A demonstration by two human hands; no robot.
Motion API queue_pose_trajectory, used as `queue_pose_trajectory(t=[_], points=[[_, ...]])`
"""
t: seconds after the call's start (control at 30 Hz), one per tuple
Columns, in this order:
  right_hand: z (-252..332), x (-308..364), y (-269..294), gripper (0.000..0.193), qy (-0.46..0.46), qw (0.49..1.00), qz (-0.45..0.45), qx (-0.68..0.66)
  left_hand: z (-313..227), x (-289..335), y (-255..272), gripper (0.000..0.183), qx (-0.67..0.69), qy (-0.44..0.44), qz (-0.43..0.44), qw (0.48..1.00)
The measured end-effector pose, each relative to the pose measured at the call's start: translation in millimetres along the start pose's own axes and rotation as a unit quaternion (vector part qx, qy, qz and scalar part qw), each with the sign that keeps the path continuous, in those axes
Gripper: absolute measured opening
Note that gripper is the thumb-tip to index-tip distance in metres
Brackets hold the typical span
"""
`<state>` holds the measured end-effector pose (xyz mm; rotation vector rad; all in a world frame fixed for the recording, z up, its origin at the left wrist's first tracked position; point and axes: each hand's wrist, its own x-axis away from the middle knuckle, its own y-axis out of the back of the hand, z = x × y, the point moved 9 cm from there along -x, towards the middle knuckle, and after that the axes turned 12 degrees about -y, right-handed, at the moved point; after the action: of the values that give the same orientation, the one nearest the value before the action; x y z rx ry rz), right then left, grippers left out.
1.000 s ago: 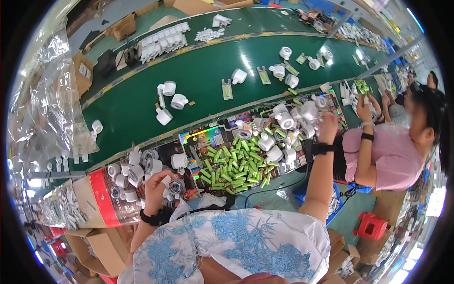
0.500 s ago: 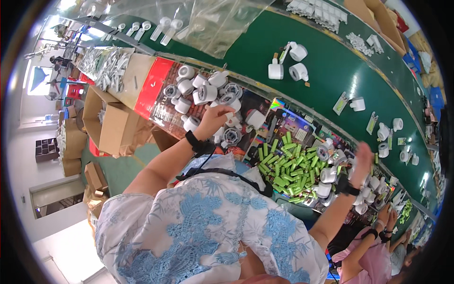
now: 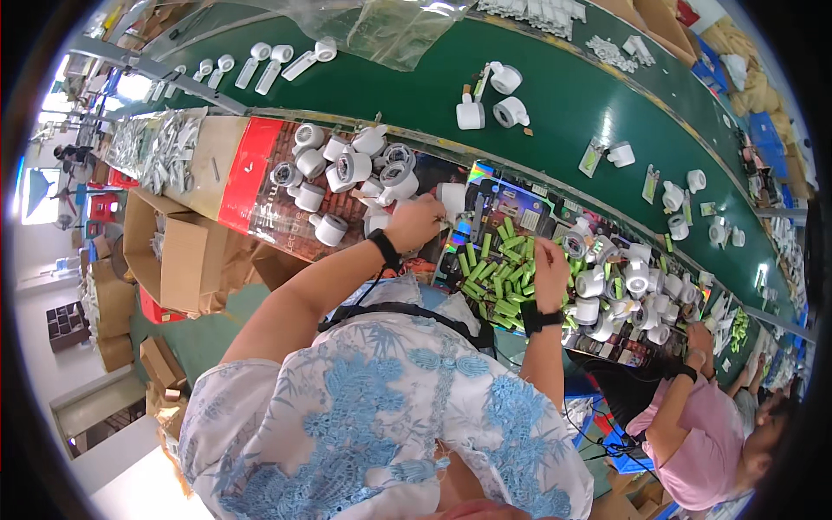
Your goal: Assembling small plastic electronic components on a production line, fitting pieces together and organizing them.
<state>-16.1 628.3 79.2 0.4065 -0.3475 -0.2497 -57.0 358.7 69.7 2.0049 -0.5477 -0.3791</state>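
On my feed, the green belt (image 3: 381,97) spans twelve o'clock. The left hand (image 3: 418,224) has bent fingers, the right hand (image 3: 552,270) likewise; I cannot tell whether either grips anything. White round-headed parts (image 3: 351,167) lie at the left hand's ten o'clock, green cylinders (image 3: 503,279) at the right hand's nine.

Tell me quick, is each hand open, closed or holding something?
Left hand: curled beside a white part; can't tell if it holds anything.
Right hand: over the green cylinders; can't tell if it's open or closed.
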Motion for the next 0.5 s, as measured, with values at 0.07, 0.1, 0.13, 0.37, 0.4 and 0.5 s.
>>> queue_pose_trajectory(t=[0.07,0.1,0.13,0.37,0.4,0.5], points=[[12,-18,-20,0.015,0.065,0.996,0.005,0.055,7,5,16,0.010,0.267,0.074,-0.068,0.958],[11,-30,-38,0.015,0.077,0.994,0.021,0.076,6,6,21,0.010,0.267,0.068,-0.068,0.959],[17,-38,-53,0.014,0.109,0.986,0.025,0.122,13,9,19,0.011,0.372,0.119,-0.091,0.916],[28,-48,-106,0.014,0.146,0.946,0.087,0.277,-15,9,52,0.027,0.620,0.119,-0.115,0.767],[22,-49,-102,0.017,0.101,0.957,0.102,0.254,-26,7,58,0.025,0.638,0.093,-0.100,0.758],[31,-41,-84,0.020,0.070,0.990,0.115,0.053,-45,7,70,0.020,0.659,0.054,-0.082,0.746]])
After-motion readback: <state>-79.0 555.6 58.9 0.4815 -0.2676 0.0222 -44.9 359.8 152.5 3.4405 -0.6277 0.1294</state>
